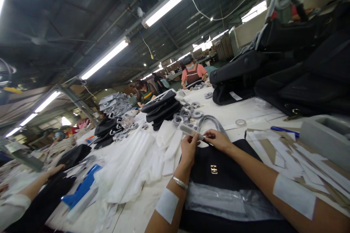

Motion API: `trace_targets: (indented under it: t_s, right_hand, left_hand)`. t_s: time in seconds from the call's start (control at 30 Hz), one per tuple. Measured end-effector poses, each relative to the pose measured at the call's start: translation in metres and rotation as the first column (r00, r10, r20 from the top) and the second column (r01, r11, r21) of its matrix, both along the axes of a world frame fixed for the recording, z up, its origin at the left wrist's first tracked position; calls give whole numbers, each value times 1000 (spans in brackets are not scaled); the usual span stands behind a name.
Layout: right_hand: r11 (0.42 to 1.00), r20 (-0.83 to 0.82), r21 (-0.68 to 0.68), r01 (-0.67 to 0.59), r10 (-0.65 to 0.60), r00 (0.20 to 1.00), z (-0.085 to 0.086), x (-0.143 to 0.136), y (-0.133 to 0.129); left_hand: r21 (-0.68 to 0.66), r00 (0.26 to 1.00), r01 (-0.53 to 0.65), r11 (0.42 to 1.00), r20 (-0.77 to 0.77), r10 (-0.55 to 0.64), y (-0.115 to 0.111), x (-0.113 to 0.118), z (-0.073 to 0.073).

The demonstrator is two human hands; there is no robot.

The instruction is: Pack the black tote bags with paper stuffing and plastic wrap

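Observation:
A black bag (199, 173) lies flat on the table in front of me, with a gold clasp (214, 169) on its face and a strip of clear plastic film (226, 202) across it. At its top edge, my left hand (189, 149) is closed on a strap wrapped in whitish plastic (188, 130). Close beside it, my right hand (218, 140) pinches the dark end of the same strap, fingers closed. Just behind my hands rises a loop of grey, plastic-wrapped handle (209, 119). My fingers partly hide where strap and bag meet.
White foam sheets (128, 164) spread to the left, near a blue holder (82, 187). A co-worker's hand (56, 170) touches black fabric at far left. Stacked black bags (161, 109) and coiled straps stand ahead. Right are paper strips (273, 153), a grey bin (325, 138) and a tape roll (240, 122).

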State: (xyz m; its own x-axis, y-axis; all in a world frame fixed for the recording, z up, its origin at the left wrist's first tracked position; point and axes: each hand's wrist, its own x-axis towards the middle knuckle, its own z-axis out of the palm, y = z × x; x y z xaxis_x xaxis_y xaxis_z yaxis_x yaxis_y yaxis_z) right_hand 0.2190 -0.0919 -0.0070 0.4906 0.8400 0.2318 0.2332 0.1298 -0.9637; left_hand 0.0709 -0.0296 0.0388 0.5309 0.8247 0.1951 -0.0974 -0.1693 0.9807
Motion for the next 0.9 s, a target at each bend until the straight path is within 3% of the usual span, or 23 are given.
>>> trace_targets:
  t_s: [0.2,0.5,0.7,0.8,0.9]
  right_hand:
    - [1000,12,13,4,-5,1000,-1,-1,1]
    - [999,73,-7,-36,37,997,2,0,-2]
    - [995,157,-73,-74,85,984,15,-2,-11]
    - [992,200,-95,-86,104,974,20,-3,-15]
    - [994,229,-104,-43,66,971,21,-2,-17]
  left_hand:
    - [55,998,-61,997,-27,63,14,-1,-12]
    - [1,983,70,998,-168,-69,1,4,-14]
    - [36,976,51,998,-212,-43,0,4,-18]
    - [49,965,126,991,-236,-111,-3,4,-19]
    - [43,924,260,965,-302,-235,-1,-4,-8]
